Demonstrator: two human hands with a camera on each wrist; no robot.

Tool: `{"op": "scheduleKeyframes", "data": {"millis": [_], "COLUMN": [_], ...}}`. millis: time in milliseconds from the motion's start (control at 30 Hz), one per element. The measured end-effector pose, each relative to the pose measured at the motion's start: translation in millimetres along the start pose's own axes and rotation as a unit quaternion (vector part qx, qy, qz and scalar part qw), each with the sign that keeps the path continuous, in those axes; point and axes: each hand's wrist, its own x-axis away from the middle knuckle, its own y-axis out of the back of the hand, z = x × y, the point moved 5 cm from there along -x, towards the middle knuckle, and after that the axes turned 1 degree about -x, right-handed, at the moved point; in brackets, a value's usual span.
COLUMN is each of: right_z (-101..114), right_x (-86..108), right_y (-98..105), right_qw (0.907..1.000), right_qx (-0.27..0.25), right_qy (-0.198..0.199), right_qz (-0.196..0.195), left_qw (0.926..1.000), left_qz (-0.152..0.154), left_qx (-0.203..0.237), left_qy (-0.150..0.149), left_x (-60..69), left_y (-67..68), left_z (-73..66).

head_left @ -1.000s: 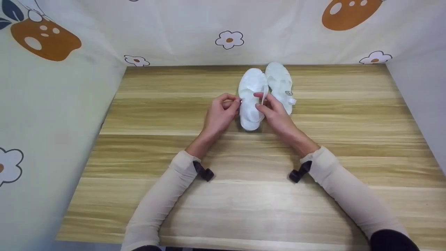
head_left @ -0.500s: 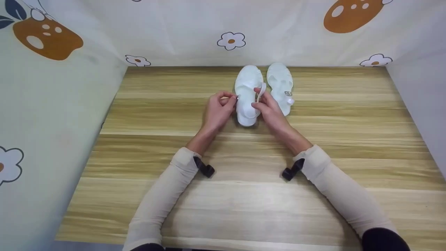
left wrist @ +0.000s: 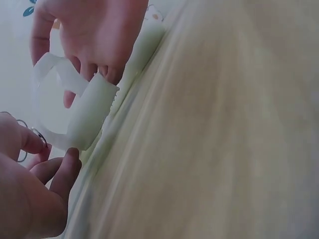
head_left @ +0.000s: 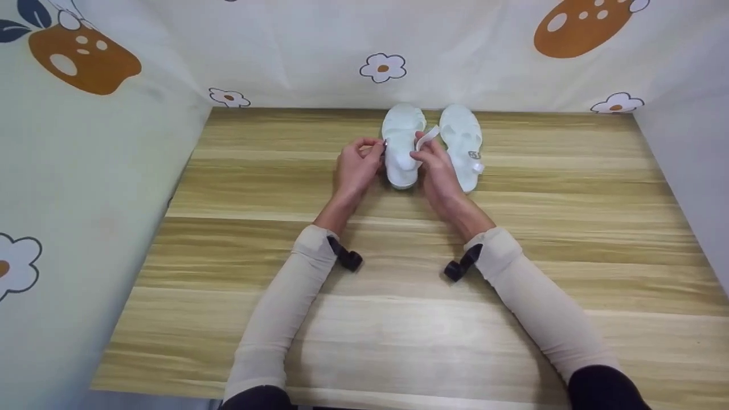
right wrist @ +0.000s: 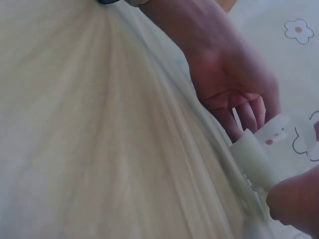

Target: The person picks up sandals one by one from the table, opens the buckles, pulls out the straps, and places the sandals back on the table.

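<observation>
A white sandal (head_left: pixel 403 162) stands toe-away near the back of the wooden table, between both hands. My left hand (head_left: pixel 357 171) pinches the small metal buckle (left wrist: pixel 40 135) at the sandal's left side with thumb and index finger. With thumb and fingers, my right hand (head_left: pixel 443 179) holds the loose white ankle strap (head_left: pixel 430 135) on the right side, its free end pointing up and right. The heel (left wrist: pixel 92 112) faces me in the left wrist view, with the strap looping above it. In the right wrist view, my right hand (right wrist: pixel 296 199) is partly cut off.
A second white sandal (head_left: pixel 460 125) lies just right of the first, with its own metal buckle (head_left: pixel 474 154) showing. Behind them rises a fabric wall (head_left: pixel 307 57) printed with flowers and fruit. The wooden table (head_left: pixel 228 250) stretches toward me.
The held sandal has shifted slightly left and away from me, toward the back wall, both hands moving with it. Its strap's free end now leans further right.
</observation>
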Motion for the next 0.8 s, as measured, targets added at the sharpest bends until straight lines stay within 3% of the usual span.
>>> {"op": "scheduleKeyframes", "data": {"millis": [367,600,800], "right_z": [-7,-5,-1], "right_x": [-0.4,1.2,4.4], "right_y": [11,13,14], "right_qw": [0.9996,0.9989,0.9969], "right_qx": [-0.004,-0.015,-0.021], "right_qy": [-0.024,-0.030,-0.026], "right_qz": [0.017,0.033,0.072], "left_qw": [0.9988,0.9973,0.9947], "left_qz": [0.031,0.023,0.020], "left_qx": [-0.038,-0.068,-0.093], "left_qy": [-0.004,-0.017,-0.038], "left_x": [0.1,8.0,11.5], "left_y": [-4.7,-2.9,-1.7], "left_z": [5.5,0.2,-5.5]}}
